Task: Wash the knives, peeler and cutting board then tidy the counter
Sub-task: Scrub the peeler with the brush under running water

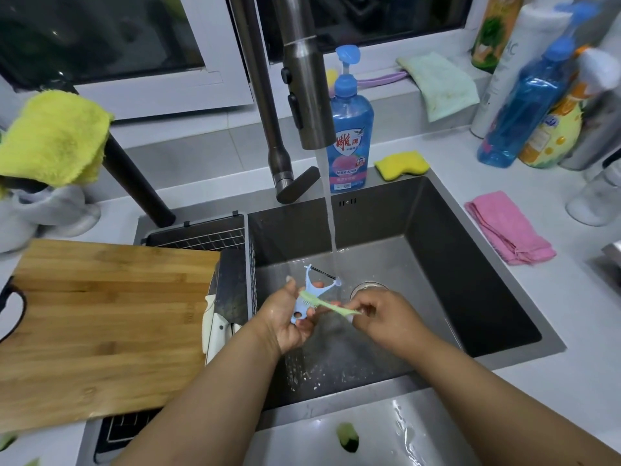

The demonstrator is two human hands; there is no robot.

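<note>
Running water falls into the steel sink (470, 264); left hand (289, 317) grip holds peeler (311, 294), right hand (386, 317) pinches peel (332, 307).

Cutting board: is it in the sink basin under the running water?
No, the cutting board lies left of the sink basin, away from the water stream.

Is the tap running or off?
Running: a stream of water falls from the faucet into the sink, beside the peeler.

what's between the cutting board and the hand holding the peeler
In the head view, knives lie in the wire rack between the cutting board and the left hand holding the peeler.
</note>
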